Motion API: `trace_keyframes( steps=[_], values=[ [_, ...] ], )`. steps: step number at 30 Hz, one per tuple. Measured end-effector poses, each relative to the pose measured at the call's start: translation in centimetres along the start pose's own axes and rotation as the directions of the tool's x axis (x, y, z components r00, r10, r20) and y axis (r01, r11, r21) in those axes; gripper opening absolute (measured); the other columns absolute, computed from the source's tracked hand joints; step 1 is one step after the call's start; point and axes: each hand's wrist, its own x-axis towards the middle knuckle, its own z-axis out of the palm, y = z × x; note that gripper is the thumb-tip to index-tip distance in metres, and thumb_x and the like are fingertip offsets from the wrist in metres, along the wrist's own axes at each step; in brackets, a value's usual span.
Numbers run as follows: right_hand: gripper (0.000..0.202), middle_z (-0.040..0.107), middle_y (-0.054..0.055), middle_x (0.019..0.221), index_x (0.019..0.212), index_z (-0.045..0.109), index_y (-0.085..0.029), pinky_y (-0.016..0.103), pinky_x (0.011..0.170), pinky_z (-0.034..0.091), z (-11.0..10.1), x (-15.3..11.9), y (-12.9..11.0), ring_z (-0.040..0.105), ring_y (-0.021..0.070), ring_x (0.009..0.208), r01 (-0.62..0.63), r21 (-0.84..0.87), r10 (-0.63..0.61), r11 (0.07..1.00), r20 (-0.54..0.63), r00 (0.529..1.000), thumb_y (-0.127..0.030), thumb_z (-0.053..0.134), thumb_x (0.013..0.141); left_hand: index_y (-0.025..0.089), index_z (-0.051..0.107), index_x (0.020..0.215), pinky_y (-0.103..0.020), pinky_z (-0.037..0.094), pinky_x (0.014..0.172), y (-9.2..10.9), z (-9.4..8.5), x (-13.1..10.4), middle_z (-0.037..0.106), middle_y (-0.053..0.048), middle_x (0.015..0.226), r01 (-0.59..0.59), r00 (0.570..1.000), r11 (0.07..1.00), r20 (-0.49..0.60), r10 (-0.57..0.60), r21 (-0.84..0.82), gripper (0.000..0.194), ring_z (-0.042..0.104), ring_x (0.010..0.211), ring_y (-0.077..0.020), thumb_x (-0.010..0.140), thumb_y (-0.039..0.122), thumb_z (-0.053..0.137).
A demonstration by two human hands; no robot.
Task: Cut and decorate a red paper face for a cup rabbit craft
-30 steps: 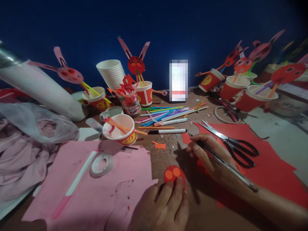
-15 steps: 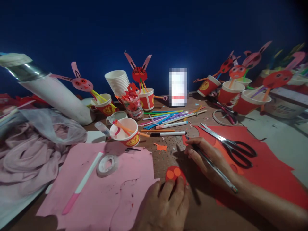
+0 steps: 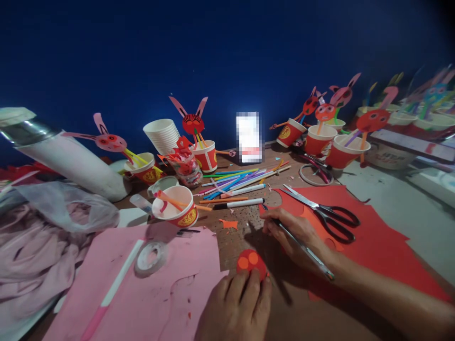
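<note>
On the brown table near the front lies a red paper disc [image 3: 259,263] with two orange ovals on it. My left hand [image 3: 240,300] rests flat on its lower edge, fingers spread a little, holding nothing. A pen [image 3: 305,250] is gripped in my right hand [image 3: 296,234], which is just to the right of the disc and above it in view; the pen's rear end points down toward my right forearm. Red paper [image 3: 373,237] lies under and beyond that forearm, with black-handled scissors [image 3: 320,208] on it.
Pink paper [image 3: 142,293] on the left bears a tape roll [image 3: 151,259] and a pink-white marker [image 3: 113,289]. Behind are colored sticks [image 3: 245,180], a paper cup [image 3: 176,208], rabbit figures in cups [image 3: 206,156], and a white flask [image 3: 78,163].
The view has turned right, so most things appear farther left. My left hand stays on the disc, and my right hand still holds the pen.
</note>
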Motion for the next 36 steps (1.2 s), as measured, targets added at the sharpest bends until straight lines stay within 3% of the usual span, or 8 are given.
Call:
trace_keyframes(
  steps=[5,12,19,23,25,28,31,36],
  values=[
    [0.025,0.064,0.002,0.07,0.106,0.057,-0.02,0.026,0.053,0.047,-0.6,-0.1,-0.8,0.061,0.0165,0.06,-0.019,0.079,0.017,0.997,0.019,1.0,-0.029,0.04,0.09,0.016,0.061,0.102,-0.033,0.038,0.076,0.1,-0.3,0.0,0.068,-0.005,0.097,0.004,1.0,1.0,0.019,-0.003,-0.007,0.04,0.055,0.086,-0.0204,0.093,0.018,0.022],
    [0.033,0.063,0.004,0.072,0.097,0.067,-0.023,0.031,0.058,0.048,-0.9,-0.2,-1.5,0.059,0.0189,0.065,0.018,0.194,-0.014,0.981,-0.018,1.0,-0.035,0.037,0.091,0.016,0.061,0.103,-0.034,0.036,0.076,0.1,-0.5,0.0,0.068,-0.005,0.098,-0.007,0.998,1.0,0.069,0.008,-0.005,0.038,0.055,0.086,-0.0209,0.093,0.026,0.027],
    [0.025,0.06,-0.003,0.065,0.108,0.061,-0.026,0.021,0.046,0.043,-0.6,-0.9,-1.7,0.056,0.0112,0.053,0.024,0.216,-0.012,0.976,-0.058,0.998,-0.021,0.045,0.09,0.016,0.062,0.096,-0.033,0.035,0.073,0.1,-0.8,0.3,0.069,-0.003,0.095,-0.001,1.0,1.0,0.025,0.001,0.001,0.03,0.056,0.085,-0.0195,0.089,0.014,0.033],
    [0.04,0.055,-0.006,0.053,0.125,0.049,-0.029,0.023,0.049,0.042,-1.3,-1.5,-2.1,0.052,0.0118,0.046,0.306,0.117,-0.305,0.945,-0.024,0.952,-0.013,0.043,0.088,0.018,0.063,0.087,-0.033,0.035,0.072,0.4,-1.0,0.2,0.07,0.0,0.088,0.017,1.0,1.0,-0.016,-0.018,-0.025,0.03,0.057,0.084,-0.019,0.085,0.007,0.035],
    [0.04,0.054,-0.006,0.053,0.126,0.048,-0.027,0.025,0.049,0.04,-1.8,-1.8,-2.4,0.05,0.0125,0.045,0.405,0.038,-0.406,0.914,0.023,0.914,-0.014,0.042,0.089,0.017,0.063,0.088,-0.033,0.036,0.072,0.5,-1.1,0.1,0.071,0.0,0.086,0.02,0.999,1.0,0.037,-0.019,-0.021,0.028,0.058,0.083,-0.0187,0.086,0.008,0.036],
    [0.029,0.058,-0.003,0.06,0.116,0.052,-0.024,0.026,0.05,0.04,-2.2,-2.3,-2.7,0.049,0.0129,0.047,0.424,-0.051,-0.416,0.904,0.122,0.901,-0.02,0.038,0.092,0.016,0.063,0.094,-0.032,0.037,0.071,0.7,-1.1,-0.1,0.071,0.0,0.087,0.027,0.993,1.0,0.119,-0.026,-0.01,0.026,0.059,0.087,-0.0175,0.088,0.014,0.038],
    [0.028,0.068,0.004,0.078,0.111,0.053,-0.023,0.03,0.063,0.044,-1.7,-3.2,-2.5,0.061,0.0174,0.069,0.405,-0.123,-0.378,0.906,0.195,0.905,-0.024,0.029,0.096,0.018,0.062,0.098,-0.031,0.038,0.07,0.8,-0.9,-0.6,0.07,0.0,0.093,0.027,0.988,1.0,0.154,-0.025,-0.009,0.023,0.059,0.091,-0.0166,0.088,0.02,0.041],
    [0.032,0.074,0.003,0.088,0.094,0.058,-0.027,0.033,0.076,0.043,-0.3,-4.6,-2.2,0.064,0.0168,0.09,0.392,-0.29,-0.364,0.873,0.147,0.92,-0.019,0.027,0.096,0.019,0.062,0.098,-0.03,0.04,0.072,0.8,-0.6,-1.3,0.069,0.0,0.098,-0.01,0.989,1.0,0.146,0.011,-0.009,0.02,0.056,0.097,-0.018,0.087,0.019,0.045]
  ],
)
